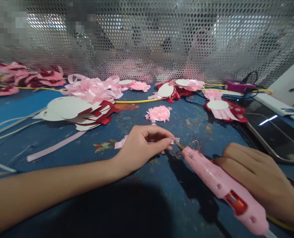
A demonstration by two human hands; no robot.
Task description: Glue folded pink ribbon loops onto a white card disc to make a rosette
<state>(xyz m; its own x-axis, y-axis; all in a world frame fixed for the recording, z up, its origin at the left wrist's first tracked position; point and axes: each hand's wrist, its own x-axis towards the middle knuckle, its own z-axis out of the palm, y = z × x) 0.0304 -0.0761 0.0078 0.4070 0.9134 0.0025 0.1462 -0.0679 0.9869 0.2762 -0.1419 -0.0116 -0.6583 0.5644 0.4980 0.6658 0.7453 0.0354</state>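
A round rosette of frilled pink ribbon (158, 113) lies on the dark blue, paint-spotted tabletop (142, 201) and serves as the landmark. Just nearer the wearer than it, the left hand (144, 145) is almost closed, thumb and forefinger pinching a short, flat strip of pale pink ribbon (176, 140), the piece being worked, which sits to the near right of the rosette. The right hand (258, 175), farther right and nearer the wearer, is curled round a pink glue gun with a red switch (219, 178); its trigger finger is hidden, so I cannot tell whether it is squeezing. The gun's tapered metal nozzle (179, 145) meets or nearly meets the strip; contact is unclear, and no glue can be made out.

The step in hand looks to be gluing this strip. The next move seems to call for a steady nozzle, a small dab and fingertips kept clear of the metal, then a firm press of the strip before the glue sets.

Left of the rosette lies a stack of white card shapes with red tails (65, 110); beyond that, a heap of glossy pink ribbon loops (94, 87). A dark-screened tablet-like device (273, 127) lies well to its right.
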